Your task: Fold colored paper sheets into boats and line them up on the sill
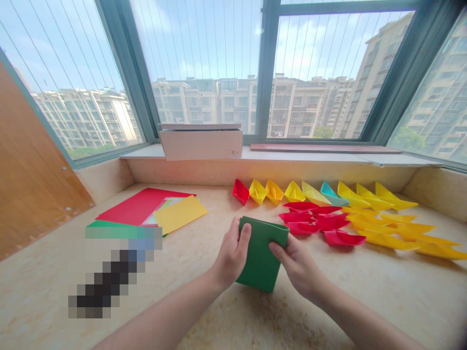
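Note:
A folded green sheet of paper (pixel 261 253) stands on its lower edge on the beige stone surface (pixel 204 316), folded edge at the top. My left hand (pixel 230 255) grips its left side, thumb on the front face. My right hand (pixel 297 262) pinches its right side, thumb pressed on the front. Both hands are closed on the paper.
Behind the hands lie rows of folded paper boats: red (pixel 241 191), several yellow (pixel 386 228), one teal (pixel 330 193). A stack of flat coloured sheets (pixel 146 210) lies at the left. A white cardboard box (pixel 201 141) sits on the window sill. A wooden panel (pixel 32 189) stands left.

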A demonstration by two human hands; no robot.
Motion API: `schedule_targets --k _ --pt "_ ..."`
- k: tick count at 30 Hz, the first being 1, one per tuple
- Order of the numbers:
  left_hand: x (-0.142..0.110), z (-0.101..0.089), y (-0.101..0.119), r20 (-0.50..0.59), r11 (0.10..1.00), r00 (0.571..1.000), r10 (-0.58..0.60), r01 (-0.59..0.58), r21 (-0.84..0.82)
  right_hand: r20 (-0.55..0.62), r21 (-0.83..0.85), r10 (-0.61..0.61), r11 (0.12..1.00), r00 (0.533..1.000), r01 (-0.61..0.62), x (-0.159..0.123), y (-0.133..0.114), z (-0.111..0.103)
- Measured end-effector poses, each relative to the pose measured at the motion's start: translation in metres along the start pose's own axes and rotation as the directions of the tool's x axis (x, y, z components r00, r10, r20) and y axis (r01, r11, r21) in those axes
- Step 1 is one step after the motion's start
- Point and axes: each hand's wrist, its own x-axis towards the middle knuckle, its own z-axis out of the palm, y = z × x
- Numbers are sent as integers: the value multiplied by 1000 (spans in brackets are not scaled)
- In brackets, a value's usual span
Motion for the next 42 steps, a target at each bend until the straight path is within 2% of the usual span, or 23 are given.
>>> schedule_targets --k 7,14,20,28,33,38,42 --pt "0 -2 5 -8 987 999 42 -40 159 -22 51 30 998 999 -29 2 1 3" --pt "-2 -2 6 11 993 1000 17 -18 115 -45 75 48 996 998 -45 3 0 5" --pt "-3 0 6 -4 998 999 -33 33 57 -36 8 18 1000 999 -18 3 0 3" --pt "0 -4 4 -19 979 999 -34 37 199 -2 -92 17 996 1000 -18 -1 3 4" --pt "1 -4 3 -26 958 999 -33 39 285 18 -91 21 996 1000 -19 -4 5 4" --pt "0 -3 1 -4 969 997 -77 76 235 15 -50 30 998 999 -29 -4 6 3" --pt "1 -4 -1 -21 980 999 -41 44 196 6 -36 30 999 1000 -30 -4 5 3"
